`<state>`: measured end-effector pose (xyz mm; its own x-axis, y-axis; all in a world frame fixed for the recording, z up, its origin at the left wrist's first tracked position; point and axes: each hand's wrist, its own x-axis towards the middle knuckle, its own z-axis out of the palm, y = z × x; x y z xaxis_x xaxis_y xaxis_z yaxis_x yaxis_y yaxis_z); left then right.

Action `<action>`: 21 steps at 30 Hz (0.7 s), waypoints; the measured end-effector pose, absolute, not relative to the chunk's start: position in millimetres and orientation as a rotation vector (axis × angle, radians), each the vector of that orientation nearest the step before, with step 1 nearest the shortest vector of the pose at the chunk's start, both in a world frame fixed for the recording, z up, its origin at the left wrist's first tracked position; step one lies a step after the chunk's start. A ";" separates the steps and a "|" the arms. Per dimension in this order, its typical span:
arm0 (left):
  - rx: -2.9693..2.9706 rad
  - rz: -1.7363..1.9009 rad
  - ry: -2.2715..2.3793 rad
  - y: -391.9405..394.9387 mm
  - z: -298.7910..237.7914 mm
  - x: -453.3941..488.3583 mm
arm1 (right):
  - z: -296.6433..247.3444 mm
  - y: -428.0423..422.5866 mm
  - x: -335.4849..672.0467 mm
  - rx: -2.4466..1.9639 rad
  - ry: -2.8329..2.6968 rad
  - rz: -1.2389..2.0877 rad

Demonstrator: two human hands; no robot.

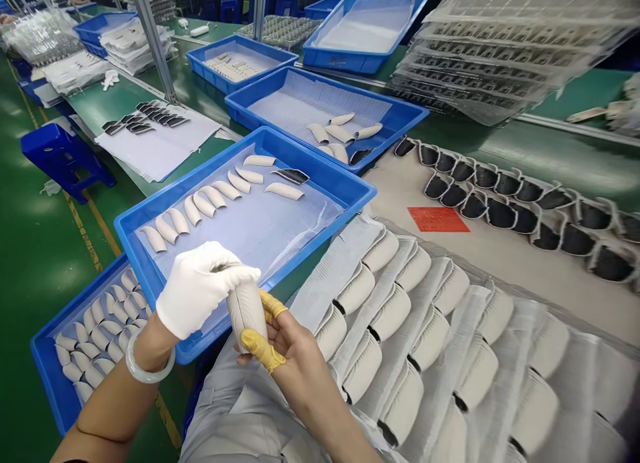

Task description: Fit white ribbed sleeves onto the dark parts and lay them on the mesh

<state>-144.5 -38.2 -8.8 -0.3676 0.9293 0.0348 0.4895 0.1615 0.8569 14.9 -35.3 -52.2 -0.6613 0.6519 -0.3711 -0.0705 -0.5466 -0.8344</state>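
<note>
A beige, finely ribbed curved cover piece [247, 310] with a dark seam line down it is held upright above my lap. My left hand [197, 286], in a white glove, pinches its top end. Around its lower part closes my right hand [290, 346], bare except for yellow finger cots, the thumb pressing on the front. Just beyond lies a blue tray [327, 231] lined with a translucent sheet. Inside it, a curved row of beige strips [214, 196] runs toward one dark piece [290, 176].
To the right, cupped beige covers [383, 313] stand in rows between white sheets. Dark-lined covers [500, 210] line the table behind a red card [439, 219]. Another blue tray [53, 390] of beige pieces sits lower left. A metal post [155, 43] rises beyond the trays.
</note>
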 end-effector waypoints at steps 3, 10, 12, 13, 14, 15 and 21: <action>1.376 0.958 1.962 -42.4 -8.8 -138.5 | -46.7 -33.9 15.7 -0.996 -1.282 2.160; 1.299 1.064 2.024 -44.9 -12.3 -133.8 | -43.9 -34.1 17.8 -1.045 -1.522 2.011; 1.306 1.164 2.028 -43.5 -14.6 -135.5 | -42.9 -34.3 18.2 -1.012 -1.477 2.074; 1.299 1.206 2.031 -42.7 -15.9 -136.5 | -42.0 -34.2 18.4 -1.009 -1.440 2.105; 1.285 1.241 2.036 -42.1 -17.5 -137.4 | -40.9 -33.9 18.5 -1.012 -1.398 2.140; 1.271 1.267 2.049 -41.6 -19.1 -138.1 | -39.9 -33.7 18.6 -1.014 -1.353 2.174; 1.347 1.346 2.218 -41.8 -25.4 -132.9 | -39.7 -33.9 16.1 -1.002 -1.264 2.281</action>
<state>-132.9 -41.8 -25.4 -0.5566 0.7906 0.2553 0.5914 0.1613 0.7901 16.1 -33.9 -39.7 -0.6905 0.5932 -0.4139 0.0363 -0.5431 -0.8389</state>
